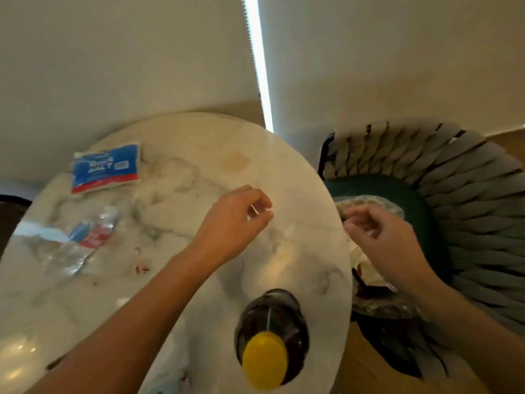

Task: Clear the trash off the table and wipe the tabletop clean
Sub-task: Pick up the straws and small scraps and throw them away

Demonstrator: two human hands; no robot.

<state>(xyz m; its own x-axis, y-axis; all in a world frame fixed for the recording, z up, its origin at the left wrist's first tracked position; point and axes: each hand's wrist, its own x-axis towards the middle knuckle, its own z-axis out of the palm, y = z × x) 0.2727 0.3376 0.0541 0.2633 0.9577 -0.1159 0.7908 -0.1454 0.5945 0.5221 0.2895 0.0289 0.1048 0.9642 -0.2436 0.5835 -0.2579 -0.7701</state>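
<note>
The round marble table (pixel 298 177) carries a blue and red packet (pixel 105 167) at the back left and an empty clear water bottle (pixel 82 243) lying on its side. Small crumbs (pixel 141 269) lie near the middle. My left hand (pixel 233 223) hovers over the table's right part, and its fingertips pinch a thin white scrap (pixel 255 209). My right hand (pixel 380 237) is past the table's right edge, fingers curled on the rim of a clear plastic bag (pixel 377 201) with trash inside.
A dark bottle with a yellow cap (pixel 267 354) stands at the table's near edge. A woven grey chair with a green seat (pixel 443 194) stands to the right and holds the bag. White curtains hang behind.
</note>
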